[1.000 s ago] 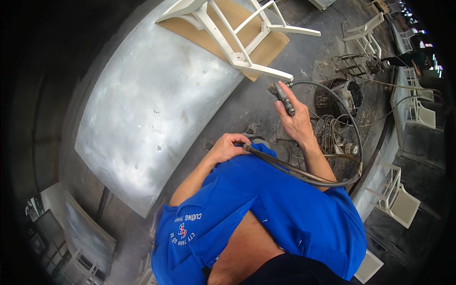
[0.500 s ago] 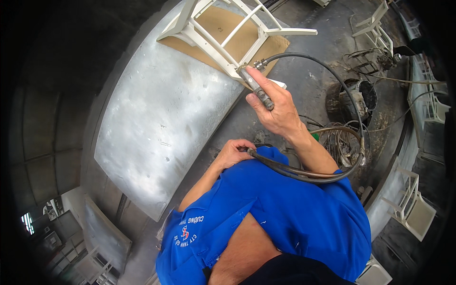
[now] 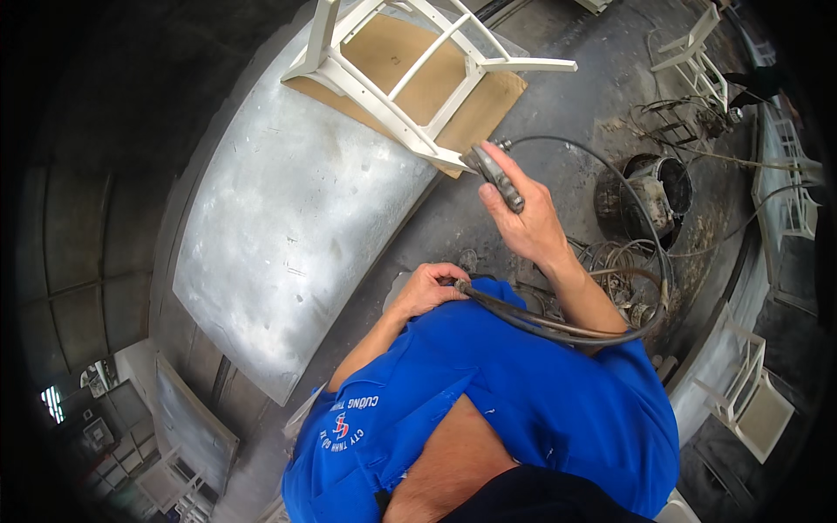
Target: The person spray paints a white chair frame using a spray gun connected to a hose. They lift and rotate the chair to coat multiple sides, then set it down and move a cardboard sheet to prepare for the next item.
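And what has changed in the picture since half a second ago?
The right hand moved right and slightly down in view, carrying the dark grey metal spray gun. No new grasp or release shows. The left hand still holds the dark flexible hoses.

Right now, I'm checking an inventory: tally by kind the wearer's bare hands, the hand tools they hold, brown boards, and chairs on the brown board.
Bare hands: 2 (left hand, right hand)
Hose-fed hand tool: 1
Brown board: 1
White chair on it: 1
Total: 5
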`<state>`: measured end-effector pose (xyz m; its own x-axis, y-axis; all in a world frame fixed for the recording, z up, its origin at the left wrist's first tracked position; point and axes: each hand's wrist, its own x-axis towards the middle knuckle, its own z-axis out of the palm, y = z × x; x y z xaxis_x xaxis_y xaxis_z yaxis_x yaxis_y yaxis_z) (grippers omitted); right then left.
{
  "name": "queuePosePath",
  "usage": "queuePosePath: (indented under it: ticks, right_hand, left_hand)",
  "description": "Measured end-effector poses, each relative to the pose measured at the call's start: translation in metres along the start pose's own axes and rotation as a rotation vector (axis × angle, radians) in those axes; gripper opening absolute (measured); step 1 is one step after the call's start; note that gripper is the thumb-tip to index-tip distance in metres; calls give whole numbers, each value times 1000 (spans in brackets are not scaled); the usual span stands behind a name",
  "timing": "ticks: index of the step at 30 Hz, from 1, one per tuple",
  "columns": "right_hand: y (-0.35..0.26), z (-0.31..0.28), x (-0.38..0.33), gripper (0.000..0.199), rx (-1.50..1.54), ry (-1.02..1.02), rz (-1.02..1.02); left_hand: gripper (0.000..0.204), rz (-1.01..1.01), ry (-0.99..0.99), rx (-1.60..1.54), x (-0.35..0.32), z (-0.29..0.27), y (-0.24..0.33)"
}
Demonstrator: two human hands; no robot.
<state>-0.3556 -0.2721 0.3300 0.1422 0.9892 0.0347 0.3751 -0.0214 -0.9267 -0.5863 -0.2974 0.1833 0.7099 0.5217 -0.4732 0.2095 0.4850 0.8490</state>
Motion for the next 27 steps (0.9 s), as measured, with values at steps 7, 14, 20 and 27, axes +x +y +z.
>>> queuePosePath:
  ticks: [7, 14, 20, 27]
  right_hand:
    - [-8, -10, 91, 57, -61, -4, 8]
    - [-34, -34, 156, 55, -251, 185, 84]
    - [-63, -23, 147, 54, -273, 88, 46]
    - [-53, -3, 118, 52, -114, 48, 141]
  left_hand:
    - [26, 70, 12, 156, 16, -11, 21]
    - [25, 110, -60, 190, 48, -45, 60]
    - [25, 182, -212, 161, 68, -70, 77]
    - [27, 127, -334, 66, 86, -88, 82]
